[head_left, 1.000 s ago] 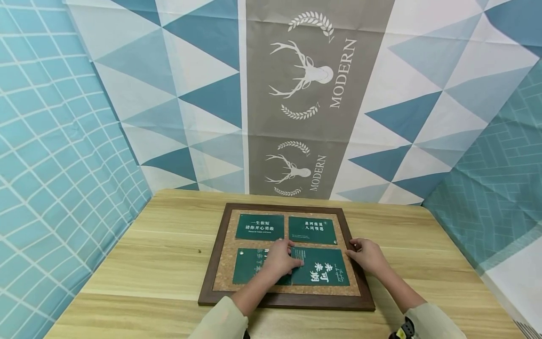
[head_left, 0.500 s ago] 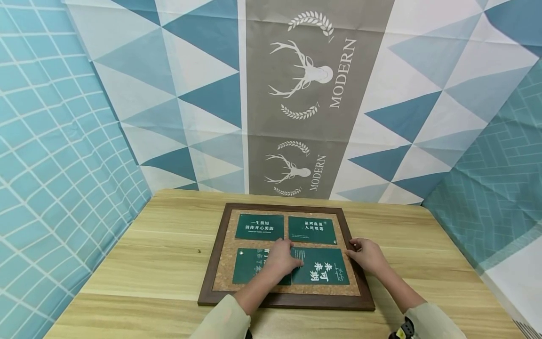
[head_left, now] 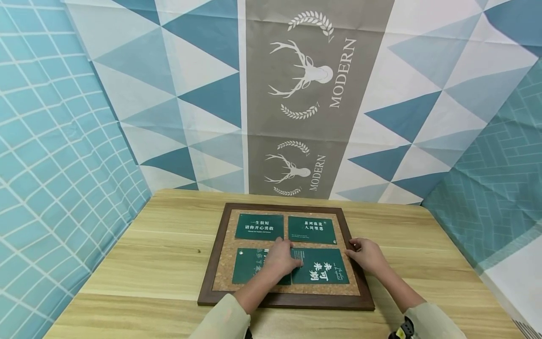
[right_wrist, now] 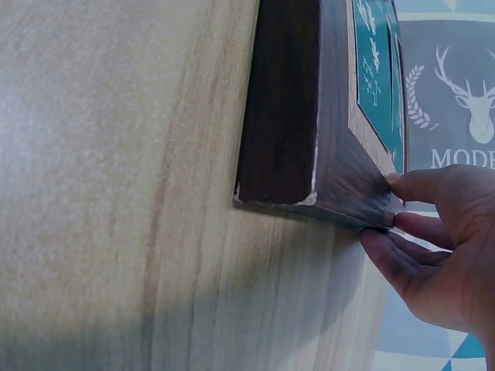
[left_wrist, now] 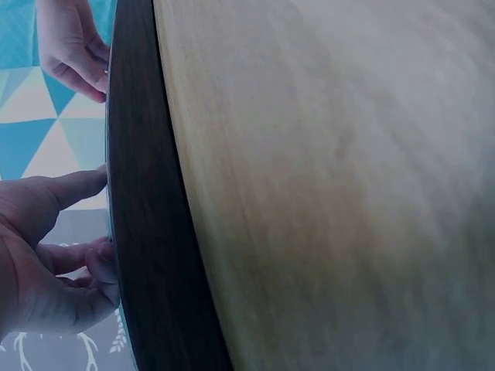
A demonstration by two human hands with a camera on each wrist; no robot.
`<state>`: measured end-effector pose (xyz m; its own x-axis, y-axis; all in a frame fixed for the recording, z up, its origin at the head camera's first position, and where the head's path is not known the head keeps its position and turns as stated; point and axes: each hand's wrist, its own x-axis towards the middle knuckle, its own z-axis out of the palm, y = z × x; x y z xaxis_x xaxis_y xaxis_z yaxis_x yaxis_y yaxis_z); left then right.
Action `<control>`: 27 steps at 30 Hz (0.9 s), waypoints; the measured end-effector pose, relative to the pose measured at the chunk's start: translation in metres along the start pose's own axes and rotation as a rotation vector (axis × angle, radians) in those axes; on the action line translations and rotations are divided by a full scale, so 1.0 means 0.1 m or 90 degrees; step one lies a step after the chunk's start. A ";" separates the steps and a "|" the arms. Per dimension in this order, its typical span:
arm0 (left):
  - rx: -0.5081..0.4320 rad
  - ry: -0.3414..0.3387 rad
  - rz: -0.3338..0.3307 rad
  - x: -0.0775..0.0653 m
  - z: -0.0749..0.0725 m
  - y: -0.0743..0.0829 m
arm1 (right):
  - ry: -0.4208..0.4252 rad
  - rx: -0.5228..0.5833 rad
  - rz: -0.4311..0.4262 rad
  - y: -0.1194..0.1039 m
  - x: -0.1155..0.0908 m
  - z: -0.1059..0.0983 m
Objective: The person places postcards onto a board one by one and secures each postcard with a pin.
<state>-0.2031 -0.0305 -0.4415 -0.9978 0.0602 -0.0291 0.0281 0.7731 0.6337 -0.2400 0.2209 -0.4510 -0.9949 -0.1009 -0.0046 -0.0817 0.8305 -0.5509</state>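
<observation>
A corkboard in a dark brown wooden frame lies on the table with several green cards printed in white. My left hand rests over the two lower cards, its thumb on the left part of the lower right card and its fingers covering part of the lower left card. In the left wrist view, the left thumb and fingers touch the board apart from each other. My right hand grips the frame's right side, thumb on top and fingers at the outer edge, as the right wrist view shows.
Two more green cards, the upper left card and upper right card, lie flat on the cork. Small round pale dots sit near some card corners. Beneath is a wood-grain table, with a patterned cloth behind it.
</observation>
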 end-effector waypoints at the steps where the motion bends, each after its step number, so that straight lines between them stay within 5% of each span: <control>1: 0.003 0.000 0.001 0.00 0.00 0.00 | 0.001 0.000 0.001 0.00 0.00 0.00; 13: 0.026 0.010 0.015 -0.01 0.00 -0.01 | 0.001 0.000 -0.001 0.01 -0.02 0.00; 27: -0.052 0.004 0.023 -0.05 -0.08 -0.07 | -0.001 0.000 -0.005 0.00 -0.01 -0.01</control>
<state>-0.1991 -0.0411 -0.4395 -0.9965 0.0833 -0.0006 0.0594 0.7160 0.6956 -0.2391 0.2212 -0.4504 -0.9942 -0.1080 -0.0017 -0.0892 0.8299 -0.5507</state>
